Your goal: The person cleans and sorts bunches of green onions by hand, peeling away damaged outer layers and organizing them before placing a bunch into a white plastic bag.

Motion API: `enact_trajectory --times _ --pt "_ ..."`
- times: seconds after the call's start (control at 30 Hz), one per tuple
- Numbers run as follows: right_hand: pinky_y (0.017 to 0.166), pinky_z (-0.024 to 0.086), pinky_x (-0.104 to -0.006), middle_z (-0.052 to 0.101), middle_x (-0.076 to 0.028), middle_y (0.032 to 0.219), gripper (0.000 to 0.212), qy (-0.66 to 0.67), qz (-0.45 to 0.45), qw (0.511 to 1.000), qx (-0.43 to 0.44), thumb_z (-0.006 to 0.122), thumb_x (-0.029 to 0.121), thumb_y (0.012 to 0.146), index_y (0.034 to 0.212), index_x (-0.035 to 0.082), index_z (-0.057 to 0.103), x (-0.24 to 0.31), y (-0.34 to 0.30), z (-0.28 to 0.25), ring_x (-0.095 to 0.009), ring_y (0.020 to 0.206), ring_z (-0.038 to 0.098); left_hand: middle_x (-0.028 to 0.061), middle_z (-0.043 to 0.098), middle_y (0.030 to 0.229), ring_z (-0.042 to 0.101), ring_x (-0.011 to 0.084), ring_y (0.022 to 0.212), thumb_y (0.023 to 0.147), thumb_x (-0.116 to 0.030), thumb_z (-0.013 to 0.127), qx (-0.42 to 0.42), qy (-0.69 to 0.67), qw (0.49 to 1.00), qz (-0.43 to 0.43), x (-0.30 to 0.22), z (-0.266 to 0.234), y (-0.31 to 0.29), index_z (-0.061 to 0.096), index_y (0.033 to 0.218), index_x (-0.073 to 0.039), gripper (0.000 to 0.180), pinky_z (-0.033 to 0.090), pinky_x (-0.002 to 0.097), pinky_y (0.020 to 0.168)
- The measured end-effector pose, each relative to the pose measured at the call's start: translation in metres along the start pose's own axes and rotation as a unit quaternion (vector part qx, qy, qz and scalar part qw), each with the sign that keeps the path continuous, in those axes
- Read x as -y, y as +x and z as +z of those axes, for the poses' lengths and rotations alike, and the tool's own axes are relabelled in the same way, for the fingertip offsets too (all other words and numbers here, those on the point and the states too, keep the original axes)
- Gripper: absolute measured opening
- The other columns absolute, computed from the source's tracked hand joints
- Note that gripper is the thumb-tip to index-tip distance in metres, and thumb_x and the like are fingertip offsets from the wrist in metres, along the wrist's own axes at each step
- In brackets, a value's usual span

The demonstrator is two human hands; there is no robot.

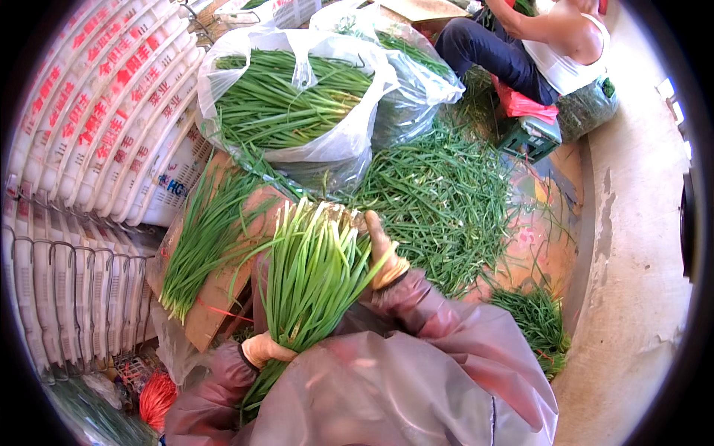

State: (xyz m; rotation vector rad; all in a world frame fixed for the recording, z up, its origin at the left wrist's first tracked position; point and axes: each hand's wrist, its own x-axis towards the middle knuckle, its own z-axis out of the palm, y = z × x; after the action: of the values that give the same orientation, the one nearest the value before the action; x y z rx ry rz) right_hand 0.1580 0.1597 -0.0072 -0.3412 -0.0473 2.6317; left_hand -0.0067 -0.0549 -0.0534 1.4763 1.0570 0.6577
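A thick bunch of garlic chives (309, 275) lies across my lap, its pale stem ends pointing away from me and its green leaves toward my body. Around the leaf end wraps my left hand (266, 350), in a light glove. My right hand (387, 256), gloved and soiled at the fingers, grips the right side near the stem ends; its thumb side shows and the other fingers are hidden behind the bunch. More loose chives (208, 234) rest on a brown board (212, 316) to the left.
Stacked white crates (97, 111) line the left side. Ahead stands a clear bag (323, 152) full of chives. A leafy heap (439, 197) covers the floor rightward, below a seated person (569, 48). Red twine (158, 398) lies lower left; a pale wall (632, 260) curves at right.
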Motion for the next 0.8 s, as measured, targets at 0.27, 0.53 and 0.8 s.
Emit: enact_trajectory --times 0.27,0.53,0.8 --pt "0.035 0.025 -0.0209 0.039 0.008 0.052 0.021 -0.030 -0.293 0.956 0.006 0.047 0.024 0.093 0.077 0.014 0.057 0.193 -0.007 -0.071 -0.004 0.040 0.030 0.0109 0.058 0.117 0.052 0.0253 0.109 0.083 -0.017 0.065 -0.043 0.119 0.991 0.043 -0.044 -0.005 -0.011 0.058 0.118 -0.006 0.038 0.039 0.0363 0.095" --pt "0.056 0.049 -0.0273 0.066 -0.007 0.077 0.027 -0.816 0.000 0.573 -0.075 0.062 0.016 0.083 0.108 0.004 0.062 0.046 -0.008 -0.001 -0.011 0.062 0.059 0.0113 0.048 0.134 0.042 0.0311 0.123 0.086 -0.020 0.056 -0.058 0.238 0.969 0.014 -0.031 -0.005 0.003 0.051 0.128 -0.006 0.044 0.028 0.0423 0.106" --pt "0.037 0.041 -0.0236 0.064 -0.009 0.069 0.018 -0.597 -0.001 0.787 -0.155 0.055 0.017 0.087 0.084 0.000 0.061 0.095 -0.005 -0.025 -0.011 0.043 0.053 0.0109 0.051 0.130 0.045 0.0297 0.121 0.083 -0.015 0.061 -0.085 0.088 0.992 -0.032 -0.019 0.001 -0.018 0.053 0.125 -0.005 0.044 0.030 0.0405 0.105"
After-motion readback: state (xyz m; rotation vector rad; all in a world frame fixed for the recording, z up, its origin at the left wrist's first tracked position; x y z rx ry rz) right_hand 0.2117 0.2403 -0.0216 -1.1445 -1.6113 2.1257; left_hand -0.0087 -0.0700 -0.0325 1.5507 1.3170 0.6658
